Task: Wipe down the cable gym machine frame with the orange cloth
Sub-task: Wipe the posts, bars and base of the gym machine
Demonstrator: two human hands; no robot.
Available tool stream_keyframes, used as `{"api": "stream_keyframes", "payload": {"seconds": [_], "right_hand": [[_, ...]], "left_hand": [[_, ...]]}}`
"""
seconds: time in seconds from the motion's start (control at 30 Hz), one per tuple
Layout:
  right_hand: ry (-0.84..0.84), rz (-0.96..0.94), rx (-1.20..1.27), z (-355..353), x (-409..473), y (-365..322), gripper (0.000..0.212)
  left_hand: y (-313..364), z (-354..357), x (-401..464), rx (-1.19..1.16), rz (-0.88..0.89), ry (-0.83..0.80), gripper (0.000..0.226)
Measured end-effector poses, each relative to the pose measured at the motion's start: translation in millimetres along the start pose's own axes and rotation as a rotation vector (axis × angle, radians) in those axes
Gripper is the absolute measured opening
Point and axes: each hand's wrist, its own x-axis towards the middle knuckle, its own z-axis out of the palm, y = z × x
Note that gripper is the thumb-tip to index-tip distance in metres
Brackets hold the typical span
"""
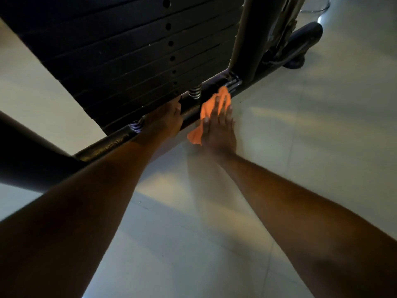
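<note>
Pressing the orange cloth [208,111] flat onto the machine's bottom frame rail [189,114] with straight right hand [219,127] fingers for full contact, while the left hand [166,120] rests loosely on the rail, probably bracing.

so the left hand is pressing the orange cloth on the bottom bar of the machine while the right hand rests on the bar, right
Not quite: the hands are swapped. In the head view the right hand presses the orange cloth on the bottom bar with straight fingers, while the left hand rests on the bar.
</note>
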Motion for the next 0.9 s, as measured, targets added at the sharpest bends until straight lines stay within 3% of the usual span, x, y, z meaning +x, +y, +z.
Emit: {"api": "stream_keyframes", "payload": {"seconds": [0.07, 0.23, 0.3, 0.43, 0.6, 0.73, 0.83, 0.9], "right_hand": [[0.045, 0.013, 0.006, 10, 4, -7, 0.072], [0.092, -0.234, 0.013, 31, -20, -13, 0.068], [0.09, -0.22, -0.033, 17, -8, -2, 0.066], [0.127, -0.087, 0.097, -8, 18, 3, 0.063], [0.112, -0.283, -0.094, -9, 22, 19, 0.065], [0.084, -0.216, -0.143, -42, 56, 38, 0.063], [0.152, -0.467, -0.379, -35, 62, 31, 0.04], [0.096, -0.597, -0.47, -30, 53, 27, 0.036]], "left_hand": [[-1, 1, 1, -0.03, 0.0, 0.028, 0.048], [-7, 5, 2, -0.036, 0.031, 0.016, 0.048], [-6, 4, -1, -0.034, 0.034, 0.025, 0.053], [0, 4, -3, 0.013, 0.022, 0.023, 0.046], [-4, 9, -3, 0.067, 0.078, 0.056, 0.05], [-3, 11, -3, 0.1, 0.065, 0.074, 0.049], [-4, 12, -3, 0.102, 0.064, 0.095, 0.048], [-4, 12, -5, 0.125, 0.077, 0.121, 0.05]]}}
